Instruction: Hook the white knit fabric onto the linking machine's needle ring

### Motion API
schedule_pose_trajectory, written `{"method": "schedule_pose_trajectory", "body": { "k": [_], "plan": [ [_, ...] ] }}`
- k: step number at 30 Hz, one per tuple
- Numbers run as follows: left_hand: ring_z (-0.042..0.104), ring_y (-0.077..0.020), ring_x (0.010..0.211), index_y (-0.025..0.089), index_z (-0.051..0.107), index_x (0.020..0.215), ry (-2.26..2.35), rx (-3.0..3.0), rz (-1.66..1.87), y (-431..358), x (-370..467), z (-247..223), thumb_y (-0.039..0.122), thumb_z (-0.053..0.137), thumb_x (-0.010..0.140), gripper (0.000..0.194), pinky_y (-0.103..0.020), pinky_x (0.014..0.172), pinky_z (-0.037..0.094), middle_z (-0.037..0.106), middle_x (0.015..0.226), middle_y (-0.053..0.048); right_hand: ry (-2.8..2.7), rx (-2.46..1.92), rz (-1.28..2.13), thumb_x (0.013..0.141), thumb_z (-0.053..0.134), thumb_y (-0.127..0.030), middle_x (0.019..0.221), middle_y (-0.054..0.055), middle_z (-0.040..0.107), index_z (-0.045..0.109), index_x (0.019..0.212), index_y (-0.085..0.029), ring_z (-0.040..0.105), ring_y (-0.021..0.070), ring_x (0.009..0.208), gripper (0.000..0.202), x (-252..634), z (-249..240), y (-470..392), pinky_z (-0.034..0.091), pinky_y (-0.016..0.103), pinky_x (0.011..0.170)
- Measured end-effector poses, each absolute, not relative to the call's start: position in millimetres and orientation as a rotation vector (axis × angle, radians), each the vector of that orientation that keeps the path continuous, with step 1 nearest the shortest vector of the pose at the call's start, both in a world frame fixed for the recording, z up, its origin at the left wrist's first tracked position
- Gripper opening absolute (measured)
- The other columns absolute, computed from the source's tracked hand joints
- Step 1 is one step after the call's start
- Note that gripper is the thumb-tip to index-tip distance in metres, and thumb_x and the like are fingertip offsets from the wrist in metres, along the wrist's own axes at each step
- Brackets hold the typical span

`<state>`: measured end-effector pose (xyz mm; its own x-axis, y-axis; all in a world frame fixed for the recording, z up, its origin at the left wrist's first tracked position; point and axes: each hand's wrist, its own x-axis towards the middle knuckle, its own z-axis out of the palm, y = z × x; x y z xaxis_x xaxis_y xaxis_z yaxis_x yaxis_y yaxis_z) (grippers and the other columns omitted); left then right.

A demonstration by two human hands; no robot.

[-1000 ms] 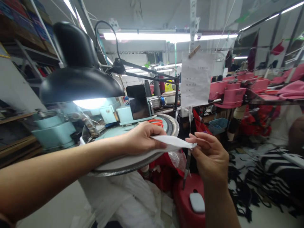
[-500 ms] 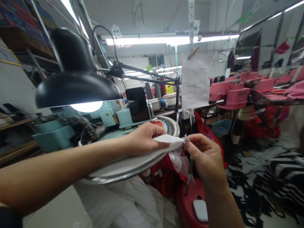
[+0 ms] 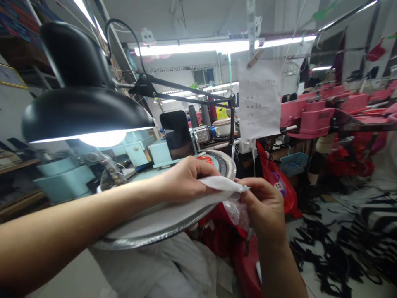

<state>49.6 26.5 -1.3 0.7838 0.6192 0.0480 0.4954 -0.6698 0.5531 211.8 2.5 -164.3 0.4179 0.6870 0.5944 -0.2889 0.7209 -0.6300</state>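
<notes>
My left hand (image 3: pixel 189 178) pinches a piece of white fabric (image 3: pixel 217 184) between thumb and fingers, above the rim of a round machine ring (image 3: pixel 173 231). At the fabric's right tip, my right hand (image 3: pixel 259 200) has its thumb and index finger closed on the gathered end. A thin metal tool, partly hidden, hangs below my right hand. More pale cloth (image 3: pixel 173 265) drapes beneath the ring.
A black lamp (image 3: pixel 83 107) hangs at the left with its arm reaching right. A phone (image 3: pixel 176 134) stands upright on the machine. Behind are a clipped paper (image 3: pixel 259 99), a blue basket (image 3: pixel 294 163), a red bag (image 3: pixel 279 186) and pink machines (image 3: pixel 316 116).
The view has shifted slightly, with the lamp farther left. My right hand has turned a little and the tool below it is more hidden. Both hands keep hold of the fabric.
</notes>
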Motion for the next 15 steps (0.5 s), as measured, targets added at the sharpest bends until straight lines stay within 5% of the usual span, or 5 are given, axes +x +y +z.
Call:
{"method": "schedule_pose_trajectory", "body": {
  "k": [7, 15],
  "plan": [
    [0.056, -0.0118, 0.053, 0.014, 0.070, 0.078, 1.003, 2.361, 0.087, 17.3, 41.2, 11.0, 0.047, 0.070, 0.076, 0.034, -0.018, 0.046, 0.036, 0.061, 0.060, 0.002, -0.859, -0.493, 0.987, 0.075, 0.083, -0.035, 0.064, -0.004, 0.065, 0.071, 0.081, -0.021, 0.055, 0.0067, 0.058, 0.020, 212.0, -155.6, -2.9, 0.043, 0.015, 0.056],
    [0.058, -0.0130, 0.062, 0.014, 0.068, 0.077, 0.950, 2.468, 0.291, 11.6, 48.5, -2.4, 0.041, 0.067, 0.079, 0.027, -0.019, 0.054, 0.041, 0.061, 0.065, 0.002, -0.836, -0.451, 0.832, 0.075, 0.083, -0.027, 0.079, 0.000, 0.074, 0.072, 0.081, -0.022, 0.065, 0.0107, 0.070, 0.014, 217.7, -167.0, -15.3, 0.051, 0.019, 0.067]
  ]
}}
